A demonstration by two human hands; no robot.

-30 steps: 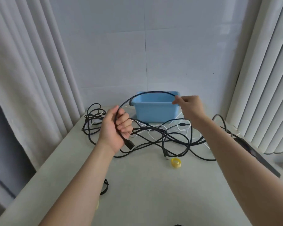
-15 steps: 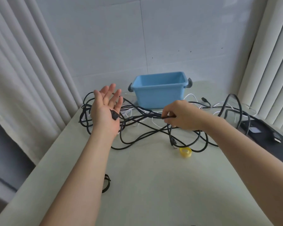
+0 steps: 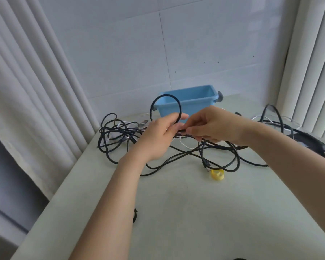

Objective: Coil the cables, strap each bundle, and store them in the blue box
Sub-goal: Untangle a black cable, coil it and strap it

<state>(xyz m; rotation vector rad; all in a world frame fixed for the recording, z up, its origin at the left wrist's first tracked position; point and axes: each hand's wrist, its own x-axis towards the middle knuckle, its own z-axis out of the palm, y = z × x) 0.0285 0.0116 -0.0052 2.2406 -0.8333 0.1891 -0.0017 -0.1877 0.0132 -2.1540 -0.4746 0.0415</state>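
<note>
A black cable loop [image 3: 179, 106] stands up from my left hand [image 3: 158, 136], whose fingers curl around it at the loop's base. My right hand [image 3: 214, 125] meets the left and pinches the same black cable between thumb and fingers. Below both hands a tangle of black cables [image 3: 219, 156] and thin white cables [image 3: 184, 144] spreads over the table. The blue box [image 3: 195, 102] sits behind the hands near the wall, its inside hidden from this angle. A small yellow strap roll [image 3: 217, 174] lies in front of the tangle.
The pale table [image 3: 195, 212] runs to a wall at the back. White curtains [image 3: 26, 109] hang on the left and vertical blinds [image 3: 311, 72] on the right. A black device [image 3: 319, 145] lies at the right edge. A small black strap [image 3: 135, 215] lies by my left forearm.
My left hand went from flat and open to gripping the cable. My right hand brought the cable over to it, forming an upright loop in front of the blue box.
</note>
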